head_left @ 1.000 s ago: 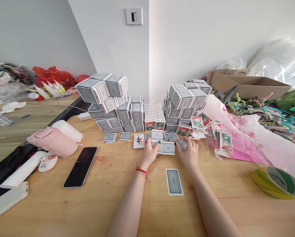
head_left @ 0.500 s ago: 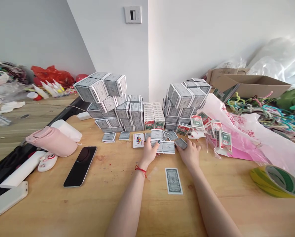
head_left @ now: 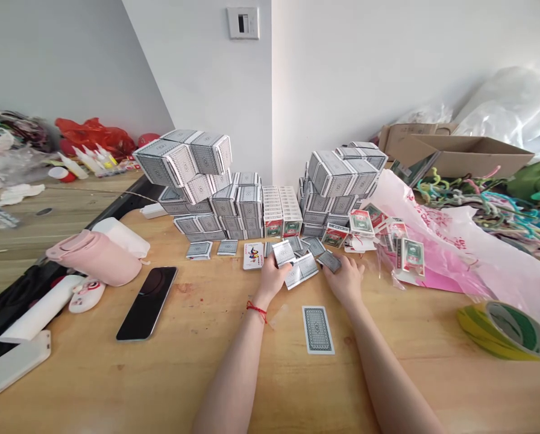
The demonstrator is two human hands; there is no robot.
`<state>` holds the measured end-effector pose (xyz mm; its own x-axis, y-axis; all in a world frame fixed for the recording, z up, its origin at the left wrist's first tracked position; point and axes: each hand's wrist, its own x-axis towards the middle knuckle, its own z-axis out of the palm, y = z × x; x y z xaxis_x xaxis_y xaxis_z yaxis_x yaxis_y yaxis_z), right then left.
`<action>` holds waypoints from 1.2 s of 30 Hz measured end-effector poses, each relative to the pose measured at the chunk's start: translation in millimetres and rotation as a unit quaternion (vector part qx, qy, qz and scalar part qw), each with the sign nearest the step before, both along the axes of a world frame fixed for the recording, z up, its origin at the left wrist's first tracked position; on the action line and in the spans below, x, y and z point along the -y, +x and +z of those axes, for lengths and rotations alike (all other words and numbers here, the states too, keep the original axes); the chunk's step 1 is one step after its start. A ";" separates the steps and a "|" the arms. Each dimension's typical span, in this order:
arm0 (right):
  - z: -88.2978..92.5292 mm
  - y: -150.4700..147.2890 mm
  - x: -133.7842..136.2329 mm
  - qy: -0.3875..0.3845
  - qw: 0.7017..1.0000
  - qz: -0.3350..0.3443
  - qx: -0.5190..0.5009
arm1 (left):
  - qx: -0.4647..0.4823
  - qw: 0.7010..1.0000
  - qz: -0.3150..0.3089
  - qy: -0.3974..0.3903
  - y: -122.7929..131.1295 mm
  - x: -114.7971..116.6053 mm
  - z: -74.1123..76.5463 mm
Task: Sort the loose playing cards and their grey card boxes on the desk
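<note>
Left hand point(head_left: 273, 278): just beyond the single face-down card point(head_left: 317, 328), to its left. The fingers curl onto the near edge of skewed loose cards point(head_left: 301, 269), seemingly to gather them; whether they pinch cannot be told. Right hand point(head_left: 346, 280): just beyond that card, to its right. The fingers are spread, tips on a small packet point(head_left: 329, 260), likely steadying it. Farther beyond the card: face-up joker point(head_left: 253, 255), stacked card boxes point(head_left: 197, 181). Well left of it: phone point(head_left: 147, 294).
</note>
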<state>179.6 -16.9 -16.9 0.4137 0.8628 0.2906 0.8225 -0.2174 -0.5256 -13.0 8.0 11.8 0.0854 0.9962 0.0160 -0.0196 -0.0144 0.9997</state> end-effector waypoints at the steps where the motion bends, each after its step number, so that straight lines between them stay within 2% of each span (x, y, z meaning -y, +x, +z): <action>1: -1.1 0.9 -0.4 0.004 1.000 0.004 0.001 | 0.002 1.000 0.004 -0.002 -0.2 0.0 -0.1; 7: -1.7 4.0 -3.1 0.038 0.998 0.043 0.002 | 0.044 0.999 0.025 -0.004 -1.5 -1.9 -3.7; 12: 2.0 2.1 -2.5 0.067 0.996 0.039 -0.034 | 0.099 0.992 0.056 -0.052 -1.7 -4.1 -4.9; 14: 6.1 2.1 -0.1 0.037 0.991 0.081 -0.097 | 0.126 0.988 0.062 -0.065 -1.4 -3.9 -3.4; 16: 13.9 2.3 5.6 -0.031 0.974 0.163 -0.155 | 0.147 0.984 0.061 -0.077 -1.2 -3.4 -1.7; 19: 31.8 -0.7 21.6 -0.131 0.941 0.294 -0.105 | 0.152 0.983 0.061 -0.083 -1.4 -3.8 -1.7; 21: 44.7 -7.9 35.2 -0.196 0.924 0.327 -0.037 | 0.140 0.985 0.073 -0.068 -2.0 -5.1 -3.7; 24: 59.1 -27.4 53.3 -0.258 0.906 0.329 0.068 | 0.119 0.988 0.083 -0.044 -3.2 -6.9 -6.7; 27: 66.2 -48.5 63.2 -0.294 0.898 0.288 0.155 | 0.112 0.991 0.068 -0.039 -4.0 -6.8 -7.0; 32: 69.5 -61.8 64.2 -0.325 0.883 0.305 0.147 | 0.102 0.993 0.050 -0.027 -4.2 -5.3 -5.1; 36: 68.1 -57.3 58.1 -0.314 0.891 0.298 0.135 | 0.098 0.993 0.050 -0.035 -3.8 -5.6 -6.1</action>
<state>122.4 -75.1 51.2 -0.1845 0.9337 -0.3069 0.9683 0.1193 -0.2193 -16.8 13.7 5.7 -0.0119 0.9988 -0.0477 -0.2157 0.0440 0.9755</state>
